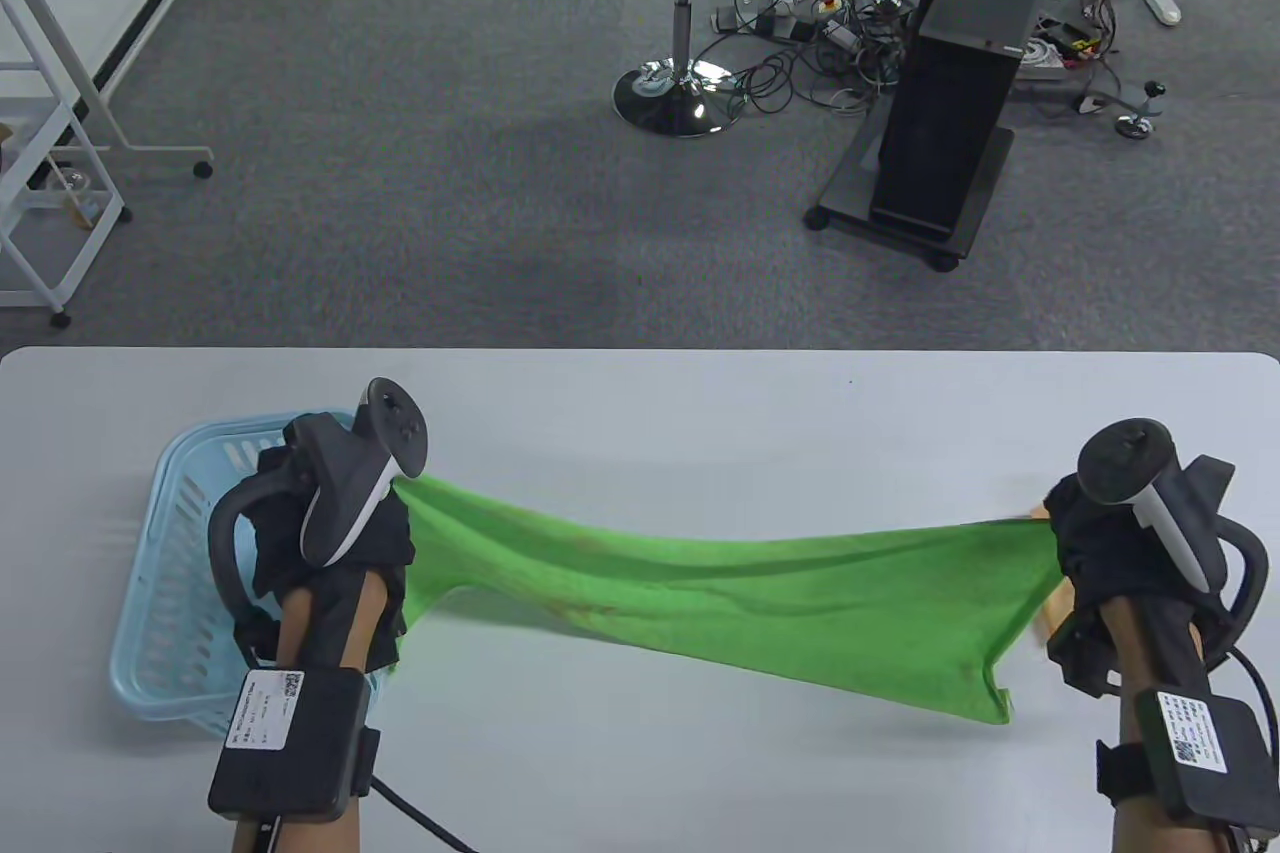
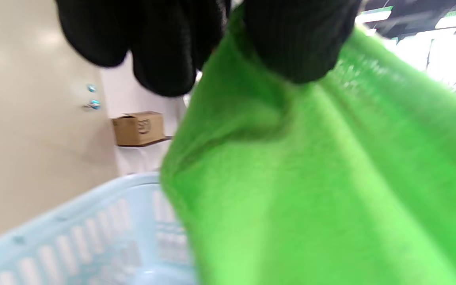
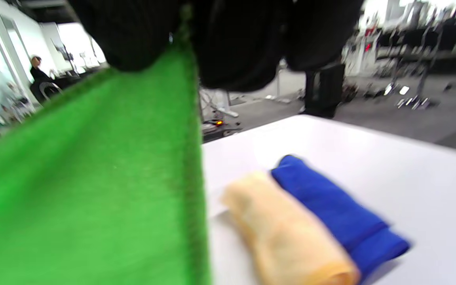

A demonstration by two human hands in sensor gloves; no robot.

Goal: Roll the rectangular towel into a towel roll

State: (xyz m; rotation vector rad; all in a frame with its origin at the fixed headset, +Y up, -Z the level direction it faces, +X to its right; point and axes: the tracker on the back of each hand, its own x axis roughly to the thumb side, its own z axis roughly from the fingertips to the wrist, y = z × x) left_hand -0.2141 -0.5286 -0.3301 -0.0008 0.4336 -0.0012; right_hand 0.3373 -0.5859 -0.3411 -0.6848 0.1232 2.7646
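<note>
- The green towel (image 1: 720, 593) hung stretched in the air above the white table (image 1: 640, 393), its long axis running left to right between the two hands, sagging lower toward the right.
- The left hand (image 1: 330, 513) pinched the towel's left end over the light blue basket (image 1: 160, 553); its gloved fingers (image 2: 291, 43) were closed on the cloth.
- The right hand (image 1: 1120, 543) pinched the right end by a hemmed edge.
- Beneath the right hand, a cream towel roll (image 3: 287, 233) and a blue towel roll (image 3: 339, 209) lay touching, side by side on the table.
</note>
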